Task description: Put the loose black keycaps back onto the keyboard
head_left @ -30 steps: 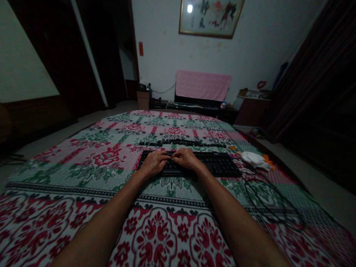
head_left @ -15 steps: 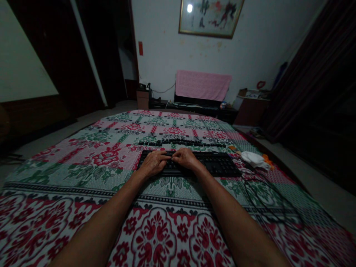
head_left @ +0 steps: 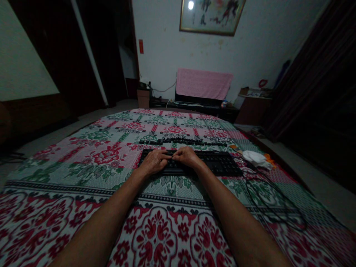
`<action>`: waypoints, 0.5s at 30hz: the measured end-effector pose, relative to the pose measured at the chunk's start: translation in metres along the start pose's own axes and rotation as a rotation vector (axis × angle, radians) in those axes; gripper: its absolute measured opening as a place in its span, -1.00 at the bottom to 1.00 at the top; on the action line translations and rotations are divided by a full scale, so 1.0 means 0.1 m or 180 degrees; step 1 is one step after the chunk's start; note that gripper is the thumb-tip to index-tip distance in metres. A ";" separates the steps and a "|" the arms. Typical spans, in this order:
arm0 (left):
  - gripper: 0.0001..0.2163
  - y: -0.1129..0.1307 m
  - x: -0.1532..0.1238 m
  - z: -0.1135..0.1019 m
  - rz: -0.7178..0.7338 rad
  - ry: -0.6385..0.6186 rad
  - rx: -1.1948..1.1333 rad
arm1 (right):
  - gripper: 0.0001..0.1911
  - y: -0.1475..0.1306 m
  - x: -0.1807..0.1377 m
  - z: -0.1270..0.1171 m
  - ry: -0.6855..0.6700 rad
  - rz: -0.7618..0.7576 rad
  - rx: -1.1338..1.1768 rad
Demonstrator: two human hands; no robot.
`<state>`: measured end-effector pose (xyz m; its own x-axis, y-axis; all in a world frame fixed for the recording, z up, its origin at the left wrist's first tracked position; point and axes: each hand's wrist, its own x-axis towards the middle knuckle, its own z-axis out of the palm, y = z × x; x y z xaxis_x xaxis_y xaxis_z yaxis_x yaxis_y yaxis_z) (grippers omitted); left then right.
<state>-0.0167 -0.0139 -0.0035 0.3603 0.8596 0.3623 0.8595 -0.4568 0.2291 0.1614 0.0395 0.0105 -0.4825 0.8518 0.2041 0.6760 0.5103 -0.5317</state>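
Beyond the long black plastic keyboard (head_left: 218,163), 1 uneven row of small black key-like pieces (head_left: 183,141) lies on the red, green and white floral cloth (head_left: 155,237). Near its right end are a crumpled white bundle (head_left: 255,158) and a looped thin black cable (head_left: 305,223). The keyboard lies flat, long axis running left to right. The left hand (head_left: 154,161) and right hand (head_left: 187,156) cover its left half, fingertips close together; I cannot tell whether they grip anything.
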 end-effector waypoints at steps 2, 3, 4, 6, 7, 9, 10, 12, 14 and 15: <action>-0.69 -0.01 0.00 0.01 -0.0002 0.0006 0.0015 | -0.87 -0.01 0.00 0.00 0.0001 -0.0042 -0.0073; -0.70 -0.01 0.00 0.01 0.0002 0.0014 0.0022 | -0.87 -0.01 0.00 0.00 -0.0009 -0.0068 -0.0115; -0.70 -0.01 -0.01 0.01 0.0007 0.0025 0.0024 | -0.87 -0.01 0.00 -0.01 -0.0026 -0.0094 -0.0148; -0.71 -0.01 -0.01 0.01 -0.0022 0.0044 0.0009 | -0.87 -0.01 0.01 -0.01 -0.0086 -0.0129 -0.0153; -0.71 -0.01 -0.02 0.01 -0.0035 0.0034 -0.0006 | -0.87 -0.01 0.01 -0.02 -0.0132 -0.0136 -0.0109; -0.71 -0.02 -0.02 0.01 -0.0041 -0.0004 -0.0052 | -0.84 0.01 0.00 -0.04 -0.0205 -0.0133 0.0036; -0.70 -0.02 -0.02 0.00 -0.0037 -0.0018 -0.0085 | -0.83 0.01 -0.01 -0.05 -0.0220 -0.0138 0.0110; -0.70 -0.02 -0.01 -0.01 -0.0022 -0.0019 -0.0168 | -0.79 0.02 -0.03 -0.06 -0.0207 -0.0183 0.0205; -0.70 -0.02 0.01 -0.02 -0.0045 0.0039 -0.0313 | -0.78 0.00 -0.05 -0.07 -0.0164 -0.0262 0.0166; -0.70 -0.03 0.01 -0.03 -0.0064 0.0104 -0.0399 | -0.78 -0.01 -0.06 -0.07 -0.0152 -0.0309 0.0099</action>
<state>-0.0201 -0.0119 -0.0010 0.3298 0.8619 0.3851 0.8137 -0.4663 0.3470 0.1676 0.0352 0.0159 -0.5713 0.7916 0.2169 0.6076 0.5855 -0.5367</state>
